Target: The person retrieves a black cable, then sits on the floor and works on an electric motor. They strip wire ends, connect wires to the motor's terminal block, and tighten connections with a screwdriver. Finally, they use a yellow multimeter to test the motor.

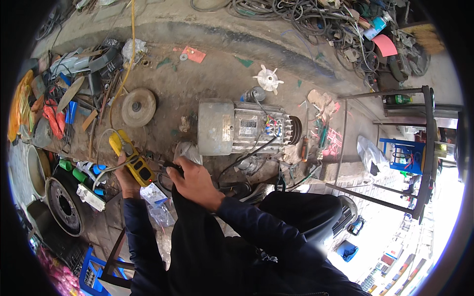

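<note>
My left hand (127,178) is closed around a yellow power strip (139,166) with dark socket faces and a small red light at its near end. A grey cord curls around the strip. Just to its right, above my knee, my right hand (196,183) is closed on a small black plug (173,166), partly hidden by the fingers; it is apart from the strip. Beyond my hands an electric motor (239,129) lies on its side on the ground. Its terminal box (273,127) is uncovered, with coloured wires inside, and a black cable (254,152) runs out of it.
A round metal disc (138,107) lies left of the motor; a white fan (268,79) lies behind it. Screwdrivers (304,149) and scraps are at its right. A metal frame (425,148) stands farther right. Tangled cables (301,19) are heaped at the back, wheel rims (64,206) at left.
</note>
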Motion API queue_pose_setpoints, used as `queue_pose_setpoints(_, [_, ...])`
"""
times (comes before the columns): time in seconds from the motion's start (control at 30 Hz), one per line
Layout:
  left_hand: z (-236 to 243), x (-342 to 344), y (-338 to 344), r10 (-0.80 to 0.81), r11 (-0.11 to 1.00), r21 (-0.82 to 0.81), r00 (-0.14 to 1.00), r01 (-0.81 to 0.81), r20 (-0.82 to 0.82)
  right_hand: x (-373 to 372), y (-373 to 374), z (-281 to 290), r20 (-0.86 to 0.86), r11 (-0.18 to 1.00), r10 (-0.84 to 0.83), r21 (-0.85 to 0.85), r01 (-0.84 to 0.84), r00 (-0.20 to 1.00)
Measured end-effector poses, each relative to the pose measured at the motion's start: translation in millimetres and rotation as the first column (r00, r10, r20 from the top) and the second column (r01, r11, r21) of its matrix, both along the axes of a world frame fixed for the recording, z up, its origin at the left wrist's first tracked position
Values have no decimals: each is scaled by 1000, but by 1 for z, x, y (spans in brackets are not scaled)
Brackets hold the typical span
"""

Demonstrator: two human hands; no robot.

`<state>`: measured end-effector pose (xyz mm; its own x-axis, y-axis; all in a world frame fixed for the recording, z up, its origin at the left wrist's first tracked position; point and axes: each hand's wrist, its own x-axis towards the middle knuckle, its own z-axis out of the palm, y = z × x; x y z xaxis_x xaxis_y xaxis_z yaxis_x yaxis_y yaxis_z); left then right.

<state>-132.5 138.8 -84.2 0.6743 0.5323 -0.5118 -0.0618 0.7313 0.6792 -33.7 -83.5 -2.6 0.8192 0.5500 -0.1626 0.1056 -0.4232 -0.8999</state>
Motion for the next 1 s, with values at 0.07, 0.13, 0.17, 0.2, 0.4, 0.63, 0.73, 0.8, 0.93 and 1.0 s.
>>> queue_pose_setpoints(0.07, [-8,0,10,3,1000,3,999,-3,-40,-1,-9,-1,19,998,-54,36,54,998])
queue_pose_setpoints(0.13, [-15,3,21,6,1000,-12,998,-7,-61,-4,-21,1,-12,997,-81,-12,81,997])
queue_pose_setpoints(0.17, [-19,4,25,13,1000,-1,1000,-13,-29,-5,-28,2,-4,994,-109,-1,109,994])
queue_pose_setpoints(0.2, [-22,6,30,1,999,38,1000,-1,12,-6,-35,3,17,990,-139,16,138,990])
queue_pose_setpoints(0.4, [-48,14,68,59,963,264,997,-45,-44,-23,-97,-7,11,983,-156,-92,156,988])
queue_pose_setpoints(0.63, [-77,12,92,30,865,498,982,67,-185,-66,-155,-41,210,959,-10,-275,68,978])
queue_pose_setpoints(0.73, [-75,7,95,45,900,435,989,21,-142,-82,-165,-55,239,937,96,-349,-6,966])
queue_pose_setpoints(0.8, [-75,7,96,45,884,466,988,29,-147,-89,-169,-64,234,914,151,-402,-46,960])
queue_pose_setpoints(0.93, [-79,17,101,93,885,464,990,-32,-110,-96,-175,-86,149,781,317,-602,-169,937])
queue_pose_setpoints(1.0, [-81,24,104,126,894,442,989,-79,-78,-99,-175,-99,-41,783,254,-578,-230,966])
